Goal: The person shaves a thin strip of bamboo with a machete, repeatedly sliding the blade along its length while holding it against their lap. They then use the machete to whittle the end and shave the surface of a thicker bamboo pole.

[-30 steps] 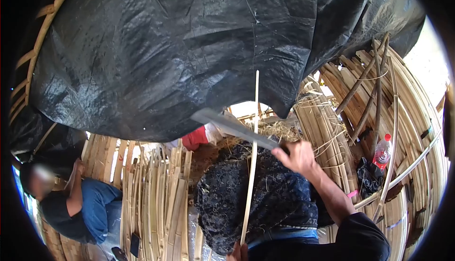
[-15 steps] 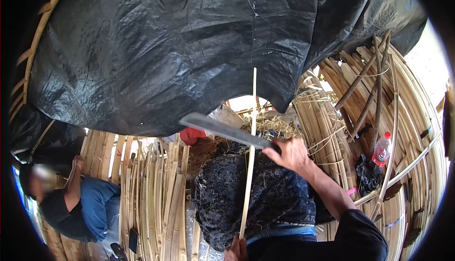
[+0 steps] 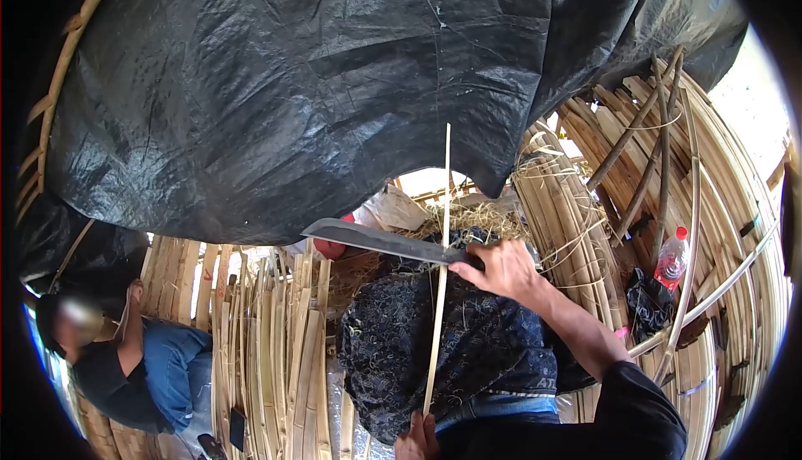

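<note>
My right hand (image 3: pixel 504 268) is closed round the handle end of a long machete (image 3: pixel 380 242), whose blade points left. The blade's base lies against a thin, pale bamboo strip (image 3: pixel 439 318) that stands lengthwise in front of me. At the bottom of the view my left hand (image 3: pixel 417 438) grips the strip's lower end. Under the strip, a dark patterned cloth (image 3: pixel 388 326) with scattered shavings covers my lap.
Split bamboo slats (image 3: pixel 284 351) stand at left, beside a seated person (image 3: pixel 125 368). Bamboo bundles (image 3: pixel 568 234), poles (image 3: pixel 664 159) and a red-capped bottle (image 3: pixel 672 259) are at right. Black plastic sheeting (image 3: pixel 309 84) hangs overhead. Shavings (image 3: pixel 489 218) lie ahead.
The machete and my right hand have shifted slightly left, and the blade tip is lower. The blade now looks sharp rather than blurred. My left hand still holds the strip.
</note>
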### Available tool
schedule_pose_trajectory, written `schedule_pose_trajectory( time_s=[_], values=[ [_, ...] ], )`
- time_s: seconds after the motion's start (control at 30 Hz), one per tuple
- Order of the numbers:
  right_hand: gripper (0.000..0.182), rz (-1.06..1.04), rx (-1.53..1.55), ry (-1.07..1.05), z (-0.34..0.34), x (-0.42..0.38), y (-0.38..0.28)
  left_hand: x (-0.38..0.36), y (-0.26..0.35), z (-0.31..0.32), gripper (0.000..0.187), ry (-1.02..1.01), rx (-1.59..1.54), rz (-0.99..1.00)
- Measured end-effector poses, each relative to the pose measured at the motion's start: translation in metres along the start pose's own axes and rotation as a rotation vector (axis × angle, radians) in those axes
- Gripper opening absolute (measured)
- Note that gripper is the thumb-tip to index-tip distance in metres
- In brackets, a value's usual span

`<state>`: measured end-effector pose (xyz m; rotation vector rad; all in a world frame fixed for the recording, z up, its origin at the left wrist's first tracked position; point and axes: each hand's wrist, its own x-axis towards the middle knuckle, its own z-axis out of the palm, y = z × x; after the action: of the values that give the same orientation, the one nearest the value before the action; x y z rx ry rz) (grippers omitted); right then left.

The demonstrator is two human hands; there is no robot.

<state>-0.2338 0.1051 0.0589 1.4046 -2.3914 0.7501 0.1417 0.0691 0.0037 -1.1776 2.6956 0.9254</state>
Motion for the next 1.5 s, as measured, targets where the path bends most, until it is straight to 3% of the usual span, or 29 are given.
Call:
schedule_pose_trajectory(
  time_s=[0.07, 0.1, 0.13, 0.2, 0.27, 0.33, 0.4, 0.47, 0.53, 0.6, 0.67, 0.73, 0.77, 0.8, 0.9, 0.93, 1.0, 1.07, 1.2, 1.3, 1.33, 1.4, 1.47, 1.5],
  values=[
    [0.060, 0.006, -0.001, -0.054, -0.004, 0.000, -0.008, 0.001, 0.000, 0.000, 0.031, 0.014, -0.070, -0.001],
    [0.061, -0.113, -0.017, 0.073, -0.002, 0.000, -0.006, 0.002, 0.000, 0.000, 0.031, 0.020, -0.094, -0.001],
    [0.061, -0.110, -0.014, 0.070, -0.004, 0.002, -0.004, 0.000, -0.001, 0.000, 0.031, 0.024, -0.109, -0.003],
    [0.055, 0.005, -0.130, -0.076, -0.012, 0.010, 0.003, -0.003, -0.002, -0.001, 0.030, 0.019, -0.127, -0.008],
    [0.058, 0.033, -0.086, 0.024, -0.004, 0.014, 0.010, -0.002, -0.001, -0.001, 0.030, 0.025, -0.144, -0.008],
    [0.065, -0.060, -0.084, -0.091, -0.007, 0.006, 0.003, 0.000, -0.002, 0.000, 0.030, 0.031, -0.164, -0.002],
    [0.065, -0.197, -0.106, -0.018, -0.005, 0.004, 0.002, 0.000, -0.002, 0.001, 0.030, 0.030, -0.173, -0.003],
    [0.062, -0.036, -0.126, -0.134, -0.005, 0.010, 0.009, 0.001, -0.002, 0.000, 0.030, 0.025, -0.178, -0.006],
    [0.061, -0.011, -0.087, 0.043, 0.005, 0.010, 0.019, 0.001, -0.002, 0.000, 0.030, 0.028, -0.189, -0.002],
    [0.062, -0.036, -0.058, -0.088, -0.015, 0.009, 0.004, 0.002, -0.003, 0.000, 0.030, 0.033, -0.203, -0.004],
    [0.063, -0.084, -0.045, -0.031, -0.014, 0.009, 0.004, 0.002, -0.004, -0.001, 0.030, 0.030, -0.213, -0.006],
    [0.063, 0.071, -0.055, -0.108, -0.007, 0.010, 0.012, 0.002, -0.005, -0.002, 0.030, 0.027, -0.230, -0.010],
    [0.061, 0.011, -0.068, 0.067, -0.002, 0.013, 0.015, 0.004, -0.005, -0.004, 0.030, 0.032, -0.241, -0.009],
    [0.061, 0.011, -0.069, 0.075, -0.003, 0.012, 0.015, 0.004, -0.006, -0.003, 0.030, 0.034, -0.254, -0.008],
    [0.061, -0.049, -0.039, -0.059, -0.013, 0.008, 0.007, 0.006, -0.009, -0.006, 0.030, 0.043, -0.315, -0.013],
    [0.061, 0.029, -0.023, -0.178, -0.010, 0.009, 0.012, 0.006, -0.011, -0.008, 0.030, 0.044, -0.341, -0.017],
    [0.065, -0.065, -0.129, 0.057, 0.011, 0.008, 0.031, 0.006, -0.013, -0.010, 0.030, 0.050, -0.411, -0.028],
    [0.066, -0.065, -0.119, 0.109, 0.014, 0.006, 0.032, 0.008, -0.017, -0.012, 0.030, 0.063, -0.499, -0.037],
    [0.057, 0.119, -0.010, -0.248, -0.006, 0.006, 0.018, 0.008, -0.023, -0.017, 0.030, 0.082, -0.670, -0.060],
    [0.053, -0.064, -0.075, 0.159, 0.014, 0.007, 0.030, 0.005, -0.028, -0.019, 0.030, 0.095, -0.749, -0.078],
    [0.053, -0.071, -0.070, 0.174, 0.014, 0.004, 0.029, 0.006, -0.030, -0.019, 0.030, 0.101, -0.778, -0.081],
    [0.042, -0.087, -0.026, -0.105, -0.001, -0.002, 0.017, 0.005, -0.032, -0.020, 0.030, 0.113, -0.832, -0.090],
    [0.046, -0.208, -0.056, 0.015, 0.003, 0.000, 0.021, 0.004, -0.034, -0.021, 0.030, 0.121, -0.864, -0.099],
    [0.053, -0.246, -0.240, 0.086, 0.014, -0.002, 0.033, 0.003, -0.035, -0.022, 0.030, 0.123, -0.877, -0.104]
  ],
)
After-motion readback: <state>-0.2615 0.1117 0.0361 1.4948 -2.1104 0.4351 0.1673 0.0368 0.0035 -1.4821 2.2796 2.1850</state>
